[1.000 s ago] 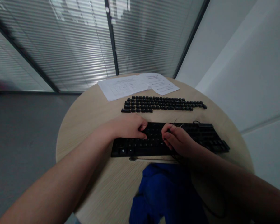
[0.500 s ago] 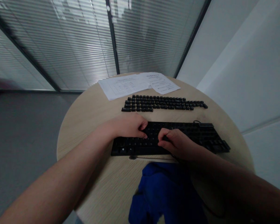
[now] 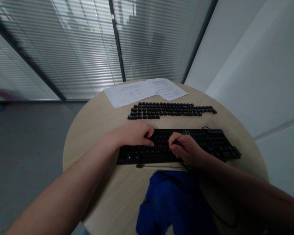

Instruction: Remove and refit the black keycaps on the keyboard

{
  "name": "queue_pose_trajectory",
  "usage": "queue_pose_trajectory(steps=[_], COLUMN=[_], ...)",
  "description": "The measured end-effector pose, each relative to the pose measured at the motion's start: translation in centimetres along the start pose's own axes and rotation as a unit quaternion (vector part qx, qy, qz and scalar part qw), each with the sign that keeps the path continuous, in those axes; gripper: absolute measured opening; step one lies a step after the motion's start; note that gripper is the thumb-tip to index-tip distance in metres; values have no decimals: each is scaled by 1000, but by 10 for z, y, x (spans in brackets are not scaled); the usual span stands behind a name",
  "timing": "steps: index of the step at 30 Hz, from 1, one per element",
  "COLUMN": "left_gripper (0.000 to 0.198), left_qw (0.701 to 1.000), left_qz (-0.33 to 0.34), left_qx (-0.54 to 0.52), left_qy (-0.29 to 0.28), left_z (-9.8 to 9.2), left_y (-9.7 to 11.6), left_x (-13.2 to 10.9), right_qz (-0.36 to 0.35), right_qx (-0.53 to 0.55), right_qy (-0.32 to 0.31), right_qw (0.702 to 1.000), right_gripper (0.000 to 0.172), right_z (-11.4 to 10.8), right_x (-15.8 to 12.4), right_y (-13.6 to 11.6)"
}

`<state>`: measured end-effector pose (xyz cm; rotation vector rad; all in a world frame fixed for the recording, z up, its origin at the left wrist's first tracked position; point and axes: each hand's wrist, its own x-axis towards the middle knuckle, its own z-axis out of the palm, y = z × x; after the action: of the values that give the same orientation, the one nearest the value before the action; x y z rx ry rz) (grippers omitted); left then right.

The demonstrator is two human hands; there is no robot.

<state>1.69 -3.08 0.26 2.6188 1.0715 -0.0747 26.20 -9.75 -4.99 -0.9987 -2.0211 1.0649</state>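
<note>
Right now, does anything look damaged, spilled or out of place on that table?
Yes: the keyboard seems to be missing many keycaps, and rows of loose black keycaps lie on the table beyond it. They look neatly lined up; no spill shows.

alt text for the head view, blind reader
A left hand rests on a black keyboard while the right hand apparently holds a thin wire tool over it, on a round table. Beyond lie keycap rows and papers; a blue cloth is nearer.
</note>
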Motion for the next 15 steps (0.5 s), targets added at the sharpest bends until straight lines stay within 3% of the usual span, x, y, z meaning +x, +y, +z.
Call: queue_pose_trajectory(steps=[5, 10, 15], left_gripper=[26, 22, 16], left_qw=[1000, 999, 989], left_qz=[6, 16, 91], left_qx=[-8, -28, -90], left_qy=[-8, 12, 79], left_z=[0, 1, -3], left_y=[-1, -2, 4], left_x=[-1, -1, -3], right_qz=[11, 42, 91], right_qx=[135, 182, 236], right_qy=[101, 112, 174], right_qw=[986, 976, 952], right_gripper=[31, 42, 51], right_z=[5, 5, 1], right_x=[2, 8, 16], right_y=[-2, -5, -1])
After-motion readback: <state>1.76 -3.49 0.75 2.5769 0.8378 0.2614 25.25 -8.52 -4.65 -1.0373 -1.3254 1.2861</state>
